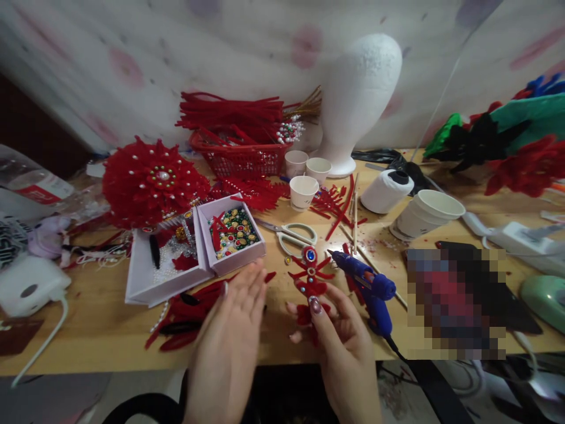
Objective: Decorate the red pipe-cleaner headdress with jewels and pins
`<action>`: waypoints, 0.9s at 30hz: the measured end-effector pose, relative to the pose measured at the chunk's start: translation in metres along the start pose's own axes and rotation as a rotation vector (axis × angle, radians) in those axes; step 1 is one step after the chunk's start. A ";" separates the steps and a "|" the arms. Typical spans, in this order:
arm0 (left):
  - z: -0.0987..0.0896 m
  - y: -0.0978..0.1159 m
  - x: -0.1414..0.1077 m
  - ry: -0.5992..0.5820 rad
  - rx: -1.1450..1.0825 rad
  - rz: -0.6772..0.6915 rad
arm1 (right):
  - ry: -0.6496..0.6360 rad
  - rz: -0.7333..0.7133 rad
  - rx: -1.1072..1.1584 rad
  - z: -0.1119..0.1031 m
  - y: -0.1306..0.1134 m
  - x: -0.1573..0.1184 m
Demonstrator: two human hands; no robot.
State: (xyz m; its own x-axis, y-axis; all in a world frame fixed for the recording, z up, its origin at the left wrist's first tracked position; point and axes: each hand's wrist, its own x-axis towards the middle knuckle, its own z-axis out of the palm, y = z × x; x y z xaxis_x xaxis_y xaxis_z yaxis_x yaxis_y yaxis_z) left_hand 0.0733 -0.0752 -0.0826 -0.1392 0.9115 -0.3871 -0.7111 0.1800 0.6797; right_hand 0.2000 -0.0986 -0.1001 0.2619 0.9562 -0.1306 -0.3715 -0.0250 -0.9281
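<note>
Between thumb and fingers, my right hand [342, 335] holds a red velvet ornament [311, 285] upright, set with a blue gem on top and small stones below. My left hand [236, 335] is held flat, its fingers stretched out together and nothing in it. Under and beside that hand lie red velvet pieces [176, 327] with dark clips. A blue glue gun [371, 282] rests just right of the ornament. Behind it are pale-handled scissors [298, 235]. A white box [236, 254] of gems and beads stands beyond my left fingertips.
A big red beaded flower [154, 182] sits behind a second white box [168, 288] of pearls. At the back stand a red basket [247, 160] of red stems, a white foam head [362, 88], paper cups [303, 193] and a thread spool [384, 194]. A power strip [525, 241] lies right.
</note>
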 end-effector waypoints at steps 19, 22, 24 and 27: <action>0.031 0.076 0.031 0.114 -0.148 -0.073 | 0.012 0.087 0.077 -0.008 0.006 0.023; 0.027 0.102 0.059 -0.063 0.084 0.197 | 0.015 0.230 0.119 -0.016 0.018 0.028; 0.024 0.111 0.075 -0.147 0.365 0.318 | 0.049 0.290 0.146 -0.022 0.027 0.030; 0.019 0.118 0.092 -0.326 1.079 0.341 | 0.106 0.326 0.175 -0.031 0.036 0.032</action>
State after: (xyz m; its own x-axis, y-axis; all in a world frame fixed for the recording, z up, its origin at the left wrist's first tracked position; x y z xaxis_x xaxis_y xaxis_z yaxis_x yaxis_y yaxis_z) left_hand -0.0099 0.0372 -0.0265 0.0844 0.9964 -0.0120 0.3020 -0.0142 0.9532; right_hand 0.2225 -0.0776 -0.1486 0.1918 0.8707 -0.4528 -0.5943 -0.2642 -0.7597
